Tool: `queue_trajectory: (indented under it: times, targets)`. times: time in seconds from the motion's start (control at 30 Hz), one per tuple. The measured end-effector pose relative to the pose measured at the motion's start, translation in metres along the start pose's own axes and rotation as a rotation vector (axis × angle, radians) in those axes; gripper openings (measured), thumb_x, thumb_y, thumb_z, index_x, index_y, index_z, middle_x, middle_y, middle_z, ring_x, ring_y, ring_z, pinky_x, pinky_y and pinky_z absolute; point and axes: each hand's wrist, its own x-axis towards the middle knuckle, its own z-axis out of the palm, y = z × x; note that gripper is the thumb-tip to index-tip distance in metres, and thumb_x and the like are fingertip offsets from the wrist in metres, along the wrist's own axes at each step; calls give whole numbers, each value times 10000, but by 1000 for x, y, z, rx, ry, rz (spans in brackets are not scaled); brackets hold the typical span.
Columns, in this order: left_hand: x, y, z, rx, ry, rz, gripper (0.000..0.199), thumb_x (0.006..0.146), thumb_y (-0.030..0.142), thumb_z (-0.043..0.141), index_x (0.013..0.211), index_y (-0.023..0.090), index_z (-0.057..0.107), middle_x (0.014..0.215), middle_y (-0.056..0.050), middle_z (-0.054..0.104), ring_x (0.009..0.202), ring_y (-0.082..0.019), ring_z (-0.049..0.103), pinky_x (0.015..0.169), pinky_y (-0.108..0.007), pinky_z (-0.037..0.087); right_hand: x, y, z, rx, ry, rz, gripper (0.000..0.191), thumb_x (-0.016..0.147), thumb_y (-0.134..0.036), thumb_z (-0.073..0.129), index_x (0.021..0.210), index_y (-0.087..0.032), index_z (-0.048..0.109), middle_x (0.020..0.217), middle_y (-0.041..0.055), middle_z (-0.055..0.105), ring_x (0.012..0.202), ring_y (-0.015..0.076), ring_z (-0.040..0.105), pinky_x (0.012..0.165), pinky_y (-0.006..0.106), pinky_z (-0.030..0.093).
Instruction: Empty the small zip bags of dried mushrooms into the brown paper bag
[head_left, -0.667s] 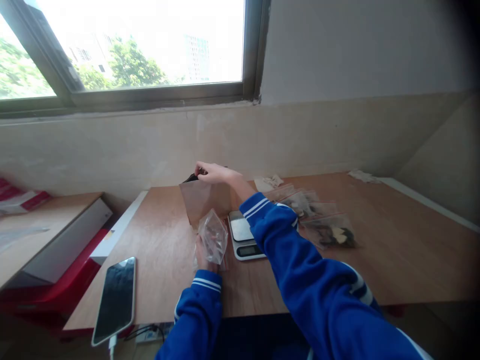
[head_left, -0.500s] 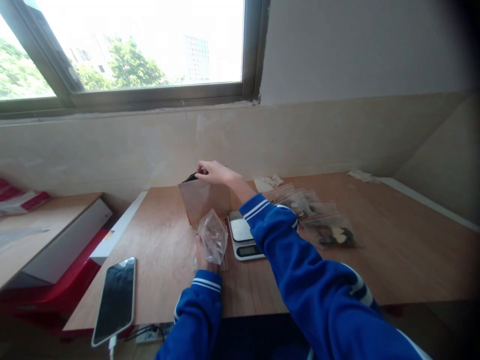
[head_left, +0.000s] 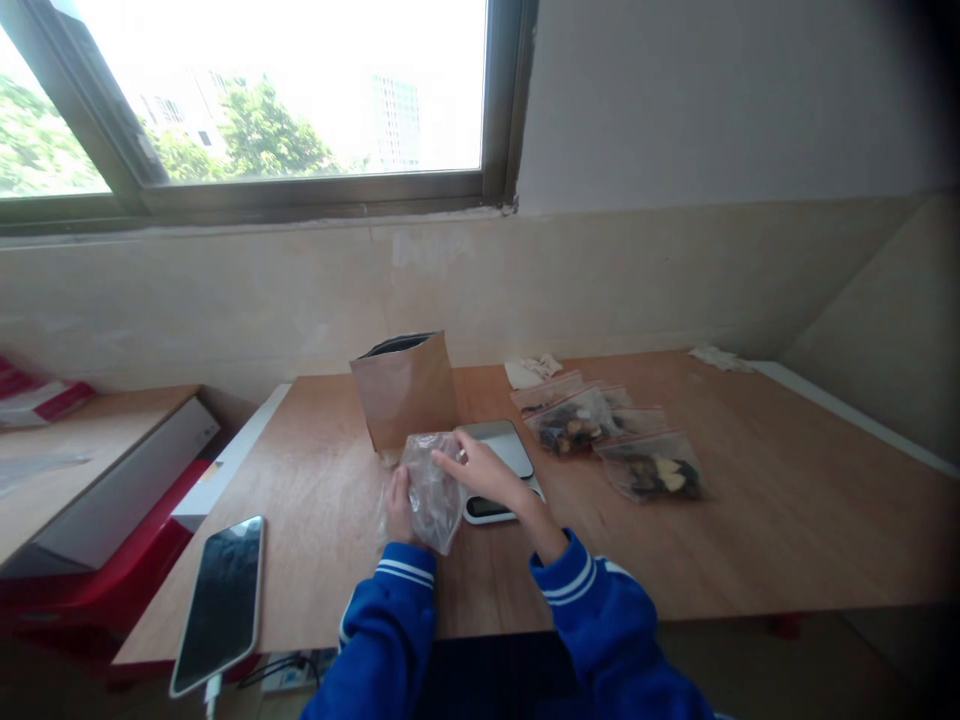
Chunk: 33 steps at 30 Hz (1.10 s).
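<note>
A clear plastic bag (head_left: 436, 505) stands open in front of me, and my left hand (head_left: 400, 508) is closed around its left side. At its upper right rim is my right hand (head_left: 486, 472), with thumb and fingers bent onto the plastic. Whether those fingers also hold something small, I cannot tell. Behind the bag stands a brown kraft paper pouch (head_left: 409, 390), upright with its dark mouth open. Partly under my right hand lies a white kitchen scale (head_left: 510, 450) with a metal plate and a dark display.
Several zip bags of dark dried pieces, the nearest a zip bag (head_left: 651, 470), lie right of the scale. A crumpled tissue (head_left: 534, 370) is behind it. A phone (head_left: 221, 605) with a charging cable overhangs the table's left edge. A wall and window (head_left: 315, 100) close off the back.
My right hand has left the kraft pouch's mouth and come down toward me to the plastic bag's rim. My left hand still holds the bag, which now leans more to the right.
</note>
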Motion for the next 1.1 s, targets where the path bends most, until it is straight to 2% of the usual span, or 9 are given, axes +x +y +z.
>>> queue_trajectory:
  times: [0.17, 0.3, 0.4, 0.5, 0.63, 0.77, 0.93, 1.03, 1.1]
  targets:
    - [-11, 4, 5, 286, -115, 206, 195, 690, 362, 731, 759, 185, 687, 689, -6, 628, 643, -123, 558, 570, -185, 422, -21, 42, 9, 279, 190, 74, 320, 877, -486, 429, 867, -221, 608, 783, 68, 661, 729, 233, 630, 632, 334, 490]
    - [-22, 9, 14, 466, -178, 270, 178, 682, 334, 743, 778, 199, 680, 720, 2, 633, 635, -133, 537, 531, -183, 391, -39, 67, 4, 273, 290, 168, 359, 886, -526, 368, 965, -254, 588, 812, 88, 658, 700, 259, 628, 583, 377, 508]
    - [-20, 24, 13, 556, -98, 380, 130, 755, 318, 681, 800, 196, 675, 776, -9, 645, 734, -152, 565, 639, -193, 420, -51, 90, -14, 88, 453, 106, 320, 900, -456, 356, 997, -248, 580, 991, 135, 630, 890, 272, 618, 728, 414, 524]
    - [-7, 46, 5, 718, 5, 471, 97, 809, 282, 612, 813, 193, 652, 788, -20, 648, 819, -177, 591, 744, -220, 422, -55, 118, -42, -283, 648, 65, 299, 887, -350, 386, 1087, -233, 576, 1173, 173, 541, 1151, 286, 505, 956, 459, 428]
    - [11, 60, -10, 1060, 151, 404, 144, 840, 309, 564, 911, 184, 567, 782, -38, 642, 713, -203, 617, 679, -283, 439, -47, 151, -66, -709, 623, 104, 468, 841, -317, 489, 1281, -159, 477, 1407, 196, 350, 1313, 345, 327, 1015, 510, 333]
    - [15, 41, -18, 1476, 274, 319, 329, 905, 382, 441, 1125, 139, 471, 831, -93, 637, 682, -235, 633, 618, -326, 443, -43, 167, -65, -878, 599, 109, 495, 866, -314, 478, 1332, -153, 429, 1434, 186, 341, 1328, 341, 288, 1010, 478, 314]
    - [7, 26, -17, 1697, 359, 628, 400, 896, 322, 454, 1245, 131, 495, 1100, -178, 534, 856, -258, 611, 685, -374, 473, -46, 167, -62, -872, 644, 147, 420, 846, -260, 476, 1262, -204, 497, 1363, 153, 439, 1252, 314, 378, 947, 441, 325]
    - [-2, 37, -10, 1736, 294, 760, 335, 895, 264, 458, 1196, 199, 589, 1184, -170, 493, 1013, -293, 551, 813, -449, 451, -47, 167, -64, -826, 677, 140, 418, 814, -231, 488, 1231, -204, 516, 1301, 139, 502, 1201, 301, 420, 922, 430, 319]
    - [-9, 44, -6, 1749, 169, 811, 325, 914, 259, 426, 1177, 252, 618, 1269, -136, 488, 1083, -286, 526, 890, -466, 420, -47, 167, -65, -795, 704, 131, 406, 803, -223, 490, 1206, -201, 530, 1265, 131, 537, 1181, 294, 436, 920, 429, 308]
